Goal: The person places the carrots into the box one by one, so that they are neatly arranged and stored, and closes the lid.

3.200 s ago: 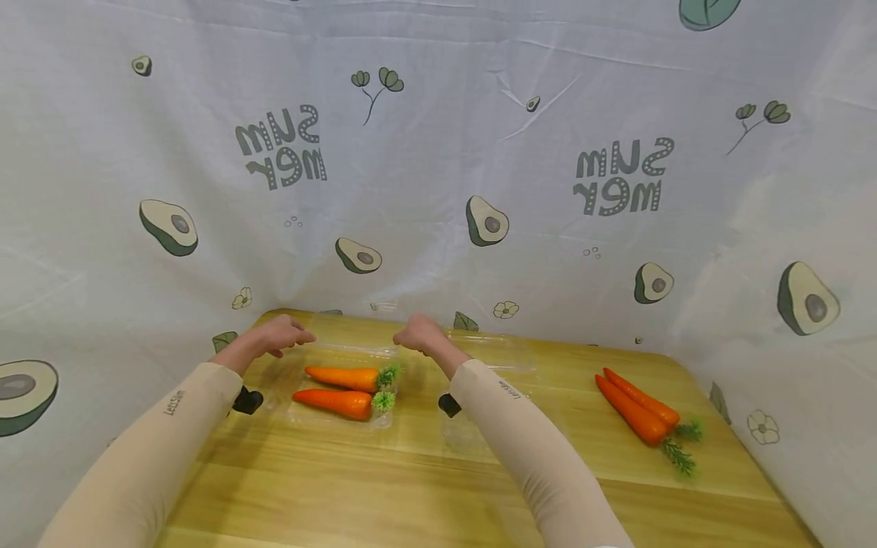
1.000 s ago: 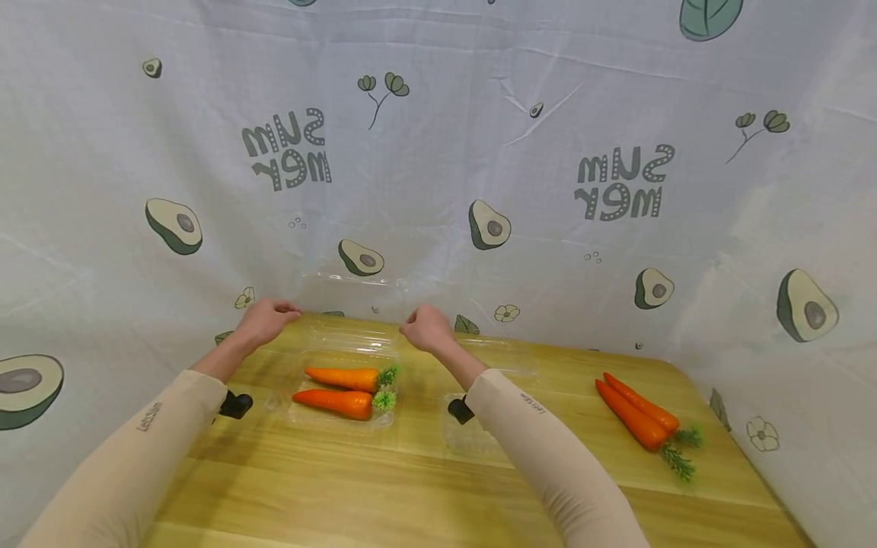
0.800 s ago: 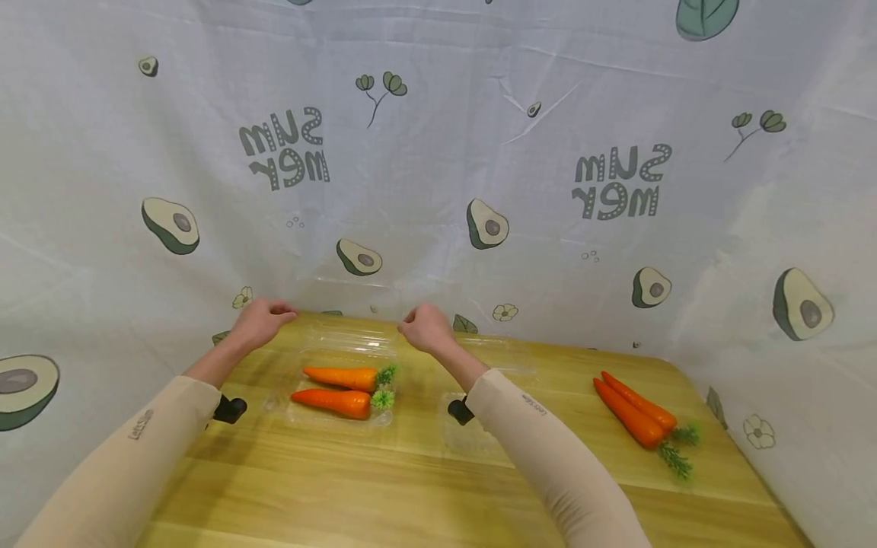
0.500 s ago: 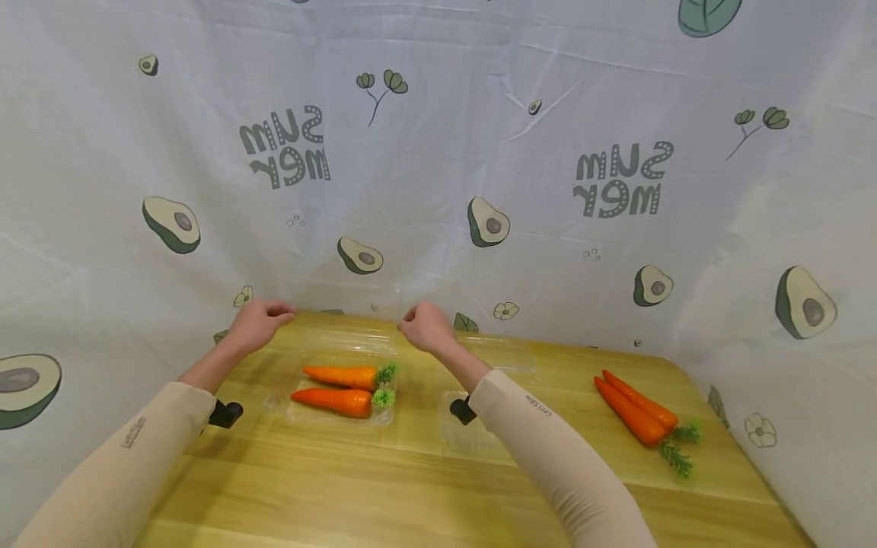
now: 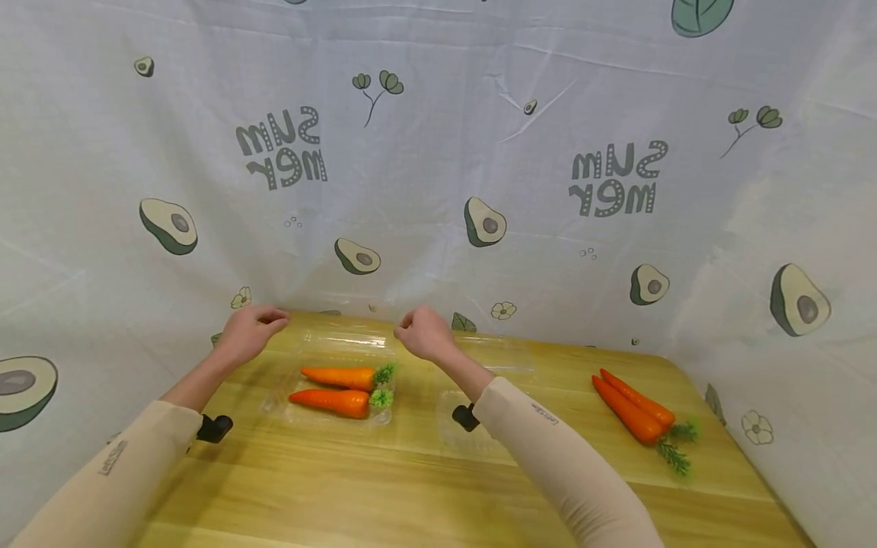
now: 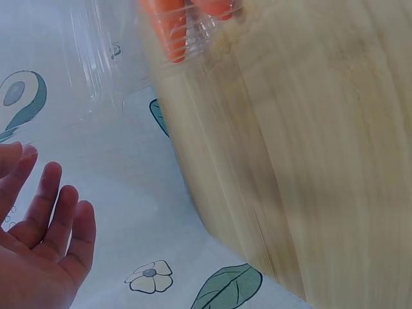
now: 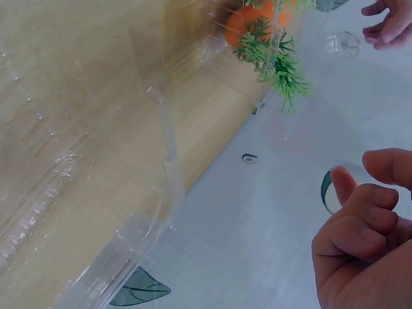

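Observation:
A clear plastic clamshell box (image 5: 296,415) holds two carrots, one lighter orange (image 5: 337,377) and one redder (image 5: 332,403), their green tops to the right. Its transparent lid (image 5: 349,340) tilts up and back at the far side. My left hand (image 5: 250,333) hovers just left of the lid; in the left wrist view its fingers (image 6: 61,222) are loosely spread. At the lid's right edge is my right hand (image 5: 428,335), thumb and index slightly apart and other fingers curled in the right wrist view. I see nothing held; contact with the clear plastic is unclear.
A second clear clamshell box (image 5: 473,434) lies open beneath my right forearm, its lid (image 5: 489,354) spread toward the back. Two more carrots (image 5: 637,399) lie on the wooden table (image 5: 356,495) at right. A patterned white curtain (image 5: 411,175) hangs behind and beside the table.
My left hand first came back from the lid's left side, then drifted further left. The lid rose toward the curtain, then sank somewhat. The right hand has barely moved lately. The carrots stay put.

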Action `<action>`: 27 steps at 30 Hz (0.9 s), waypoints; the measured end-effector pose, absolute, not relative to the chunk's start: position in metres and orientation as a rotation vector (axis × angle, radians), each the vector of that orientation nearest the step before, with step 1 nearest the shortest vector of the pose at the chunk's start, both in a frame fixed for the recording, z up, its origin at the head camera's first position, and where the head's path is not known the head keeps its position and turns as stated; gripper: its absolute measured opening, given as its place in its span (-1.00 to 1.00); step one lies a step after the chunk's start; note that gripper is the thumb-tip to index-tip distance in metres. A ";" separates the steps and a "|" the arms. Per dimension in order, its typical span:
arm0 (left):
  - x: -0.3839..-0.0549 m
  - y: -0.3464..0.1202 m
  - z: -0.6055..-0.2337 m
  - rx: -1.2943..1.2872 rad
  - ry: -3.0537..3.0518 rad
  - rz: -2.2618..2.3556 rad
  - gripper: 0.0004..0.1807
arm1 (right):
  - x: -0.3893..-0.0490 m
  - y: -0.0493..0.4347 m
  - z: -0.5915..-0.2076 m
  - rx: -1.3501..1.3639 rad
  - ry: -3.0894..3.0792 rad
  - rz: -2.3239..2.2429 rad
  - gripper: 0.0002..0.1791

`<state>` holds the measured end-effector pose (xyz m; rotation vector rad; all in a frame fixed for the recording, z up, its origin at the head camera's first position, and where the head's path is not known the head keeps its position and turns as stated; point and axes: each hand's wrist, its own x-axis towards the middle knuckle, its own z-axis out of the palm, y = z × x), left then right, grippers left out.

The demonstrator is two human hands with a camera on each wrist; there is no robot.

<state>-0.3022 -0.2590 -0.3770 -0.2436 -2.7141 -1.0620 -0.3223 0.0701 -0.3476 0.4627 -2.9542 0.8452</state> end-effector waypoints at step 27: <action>-0.269 -0.268 -0.388 -0.385 -2.676 -0.834 -0.61 | -0.298 0.078 -0.357 0.622 -2.989 0.783 -0.74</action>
